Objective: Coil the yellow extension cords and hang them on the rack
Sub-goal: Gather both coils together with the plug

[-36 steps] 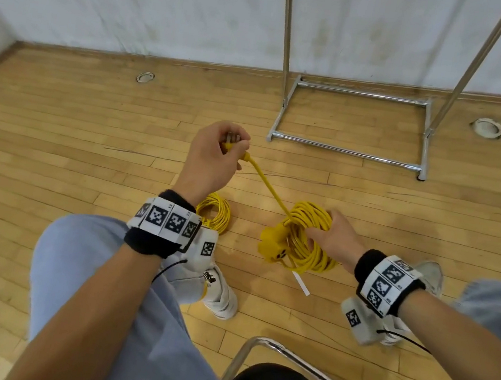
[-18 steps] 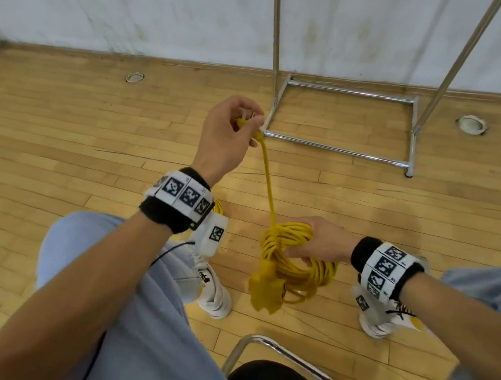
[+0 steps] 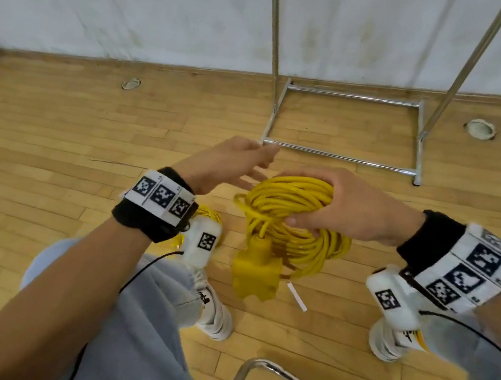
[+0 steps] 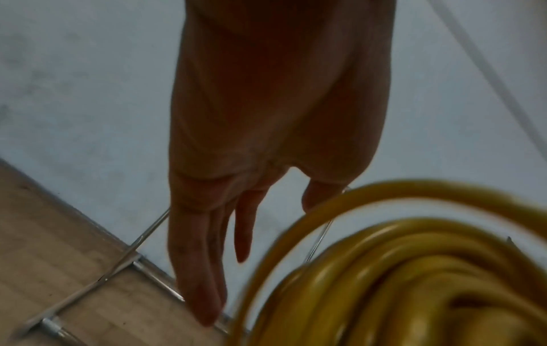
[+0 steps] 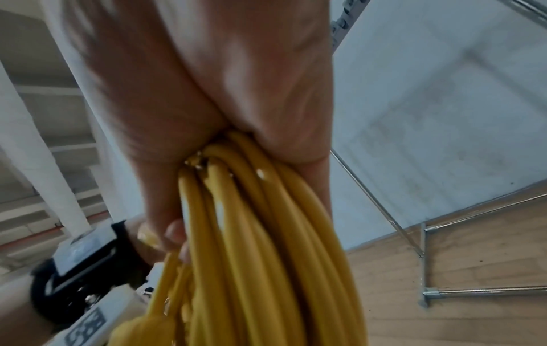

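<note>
My right hand grips a coiled yellow extension cord by the top of its loops, above the wooden floor. In the right wrist view the fingers wrap round the bundled strands. The cord's yellow socket block hangs below the coil. My left hand is beside the coil on its left, fingers straight and holding nothing; the left wrist view shows the same open hand next to the loops. A second yellow cord lies on the floor, mostly hidden behind my left wrist. The chrome rack stands ahead by the wall.
A chrome chair frame sits at the bottom between my knees. My white shoes rest on the floor below the coil. Two round floor fittings lie near the wall. A white tag dangles from the cord.
My left hand held the cord's end stretched upward; it has let go and now lies open beside the coil. My right hand has lifted the coil higher and toward the rack.
</note>
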`<control>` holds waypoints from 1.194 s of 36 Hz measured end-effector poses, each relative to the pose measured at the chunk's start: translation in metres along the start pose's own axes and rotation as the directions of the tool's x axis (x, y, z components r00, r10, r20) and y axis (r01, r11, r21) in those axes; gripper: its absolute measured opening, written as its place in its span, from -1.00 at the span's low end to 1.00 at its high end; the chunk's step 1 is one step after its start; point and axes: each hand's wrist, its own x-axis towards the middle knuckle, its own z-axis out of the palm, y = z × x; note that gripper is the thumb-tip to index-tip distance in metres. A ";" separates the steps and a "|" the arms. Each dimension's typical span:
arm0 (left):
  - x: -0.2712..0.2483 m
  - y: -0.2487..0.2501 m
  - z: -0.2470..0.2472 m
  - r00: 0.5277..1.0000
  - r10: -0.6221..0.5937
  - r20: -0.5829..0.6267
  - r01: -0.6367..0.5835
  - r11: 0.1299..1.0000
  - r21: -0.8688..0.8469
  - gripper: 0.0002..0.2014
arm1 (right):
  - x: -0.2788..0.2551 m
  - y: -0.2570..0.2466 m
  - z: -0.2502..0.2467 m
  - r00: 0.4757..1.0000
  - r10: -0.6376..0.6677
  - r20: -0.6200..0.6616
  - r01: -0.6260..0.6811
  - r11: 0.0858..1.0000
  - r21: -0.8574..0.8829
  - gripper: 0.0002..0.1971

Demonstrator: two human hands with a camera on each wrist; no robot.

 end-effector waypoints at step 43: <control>-0.012 -0.036 0.012 0.708 0.610 -0.355 -0.292 0.711 0.640 -0.76 | 0.013 0.033 0.023 0.955 0.257 0.150 -0.259 0.966 -0.007 -0.58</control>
